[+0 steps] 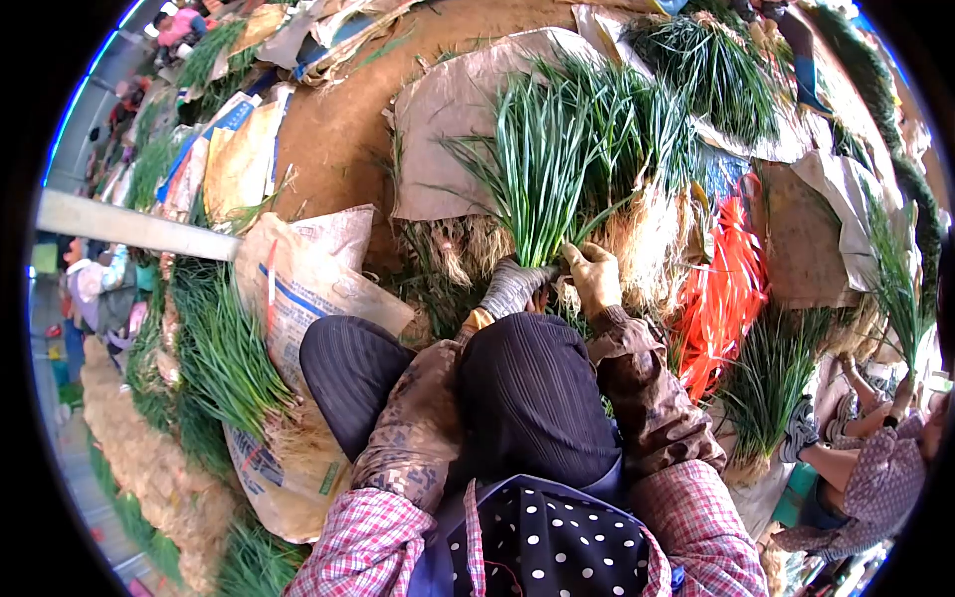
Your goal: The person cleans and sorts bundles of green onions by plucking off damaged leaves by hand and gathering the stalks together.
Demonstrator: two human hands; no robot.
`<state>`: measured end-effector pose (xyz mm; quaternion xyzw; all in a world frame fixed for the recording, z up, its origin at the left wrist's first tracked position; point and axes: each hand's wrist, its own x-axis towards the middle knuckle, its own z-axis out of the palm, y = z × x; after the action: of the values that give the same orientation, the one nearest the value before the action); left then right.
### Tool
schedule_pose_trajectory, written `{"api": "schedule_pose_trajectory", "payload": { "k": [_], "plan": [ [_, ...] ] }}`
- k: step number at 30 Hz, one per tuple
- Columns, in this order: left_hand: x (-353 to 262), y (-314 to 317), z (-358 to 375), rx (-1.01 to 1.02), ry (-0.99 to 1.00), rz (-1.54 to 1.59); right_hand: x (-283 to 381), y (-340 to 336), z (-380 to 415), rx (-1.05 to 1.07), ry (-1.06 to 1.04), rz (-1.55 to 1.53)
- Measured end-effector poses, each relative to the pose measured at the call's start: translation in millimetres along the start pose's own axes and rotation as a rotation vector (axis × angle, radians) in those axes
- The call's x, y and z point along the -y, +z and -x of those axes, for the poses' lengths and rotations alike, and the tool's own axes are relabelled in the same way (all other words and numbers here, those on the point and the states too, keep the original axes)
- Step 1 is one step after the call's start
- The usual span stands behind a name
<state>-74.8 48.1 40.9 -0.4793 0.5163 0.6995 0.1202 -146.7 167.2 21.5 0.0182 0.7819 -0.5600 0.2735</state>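
My left hand (515,287), in a grey glove, is wrapped round the lower stalks of a bunch of green chives (542,164). The leaves fan upward, away from me, and the root end is hidden behind the glove and my knee. Close on its right is my right hand (594,277) in a yellowish glove, its fingers bent together beside the stalks. Whatever those fingers pinch is too small to make out. Just beyond, a heap of chives with pale stringy roots (652,239) lies against a grey-beige sack (448,129).
Red plastic strips (724,289) lie in a pile to the right. More chives (234,348) rest on a printed sack (288,478) at left, near a pale bar (139,227). Another person (880,478) sits at the right edge, with a bunch of chives (895,289) nearby.
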Motion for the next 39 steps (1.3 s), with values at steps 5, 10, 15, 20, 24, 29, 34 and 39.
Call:
{"api": "schedule_pose_trajectory", "payload": {
  "k": [5,10,15,20,24,29,34,39],
  "plan": [
    [27.2,-8.5,-33.5,-0.115,0.077,0.186,-59.7,-16.5,23.7,0.024,-0.15,0.528],
    [18.0,-18.1,-9.8,0.039,0.184,0.451,-124.0,-29.0,38.0,0.606,-0.144,1.095],
    [25.7,-19.4,-0.2,0.076,0.064,0.415,-29.4,-15.7,1.1,-0.112,-0.375,0.725],
    [21.6,-22.8,1.7,0.122,0.086,0.513,20.4,-8.9,-49.5,0.08,-0.295,0.891],
    [15.5,-31.9,0.1,0.085,0.128,0.594,2.3,-36.3,-36.5,0.011,-0.299,0.776],
    [9.7,-40.2,3.4,0.1,0.114,0.617,-106.4,-103.8,49.5,0.639,-0.197,1.432],
    [19.0,-37.4,-6.3,0.089,0.183,0.603,-126.4,-80.1,49.8,0.784,-0.264,1.568],
    [25.6,-35.6,-11.1,0.099,0.126,0.643,-39.2,-6.8,7.1,0.141,-0.315,1.06]
  ]
}}
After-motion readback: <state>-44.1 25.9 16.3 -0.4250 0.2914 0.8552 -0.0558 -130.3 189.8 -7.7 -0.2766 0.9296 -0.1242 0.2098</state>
